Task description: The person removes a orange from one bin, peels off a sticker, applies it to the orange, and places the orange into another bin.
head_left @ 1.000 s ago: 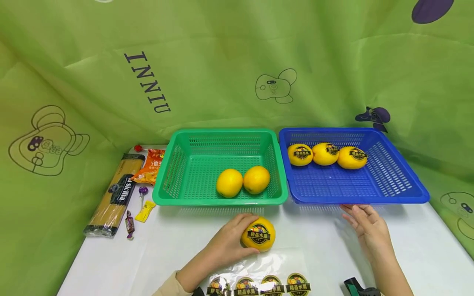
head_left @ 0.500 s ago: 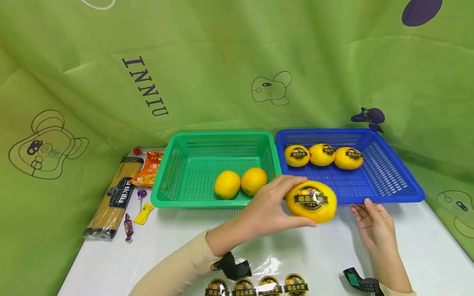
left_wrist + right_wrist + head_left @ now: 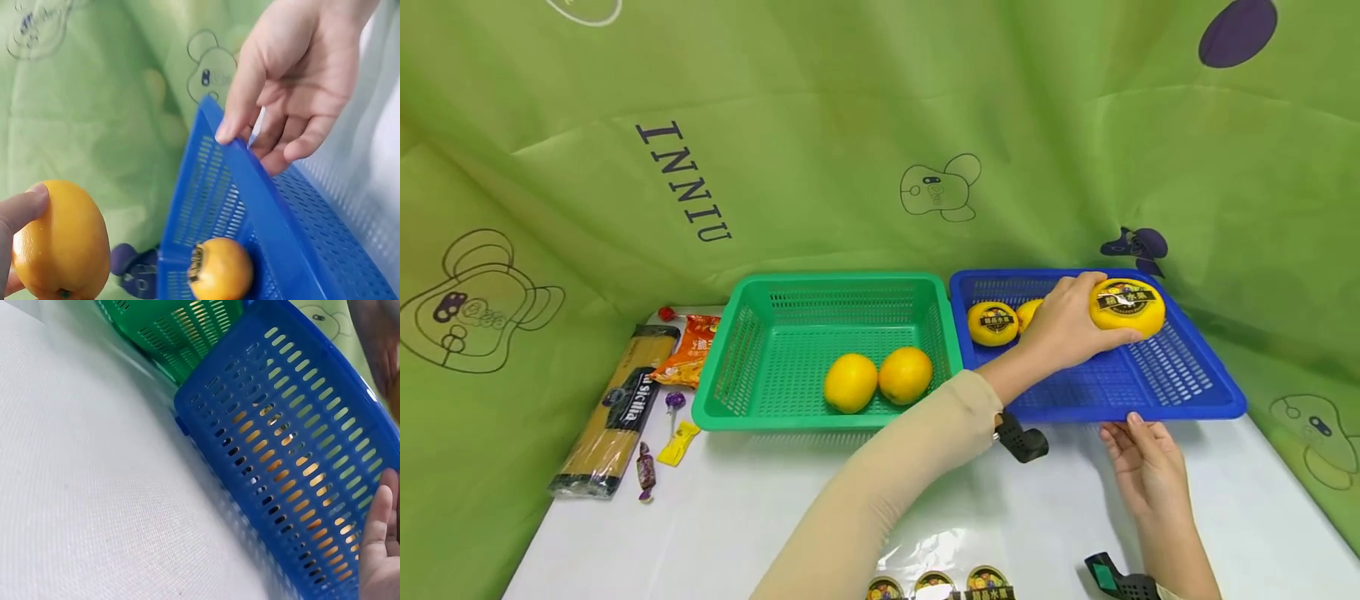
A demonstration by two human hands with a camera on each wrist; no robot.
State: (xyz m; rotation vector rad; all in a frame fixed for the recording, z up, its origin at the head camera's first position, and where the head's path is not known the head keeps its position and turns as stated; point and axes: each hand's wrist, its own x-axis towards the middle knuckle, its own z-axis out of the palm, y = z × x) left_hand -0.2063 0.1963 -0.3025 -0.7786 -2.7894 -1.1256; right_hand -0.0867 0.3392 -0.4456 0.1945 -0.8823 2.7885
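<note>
My left hand [image 3: 1063, 323] grips an orange [image 3: 1129, 312] between thumb and fingers, above the right part of the blue basket [image 3: 1097, 412]. A black oval label with gold characters faces up on this orange. In the left wrist view the held orange [image 3: 65, 240] shows its stem end. My right hand [image 3: 1150, 471] pinches the basket's front rim, thumb on top and fingers beneath, clear in the left wrist view [image 3: 300, 81]. Inside the basket, a labelled orange [image 3: 992, 323] sits at the left, with another [image 3: 1028, 312] partly behind my left hand.
Left of the blue basket stands a green basket [image 3: 820, 421] with two unlabelled oranges [image 3: 906, 375]. A sheet of labels [image 3: 934, 583] lies at the front. Pasta [image 3: 617, 408], a snack bag [image 3: 688, 350] and several candies [image 3: 646, 471] lie at the left. A green curtain [image 3: 820, 150] hangs behind.
My left hand has carried the labelled orange from the table beside the label sheet, up and right, over the blue basket. My right hand stays at the basket's front rim.
</note>
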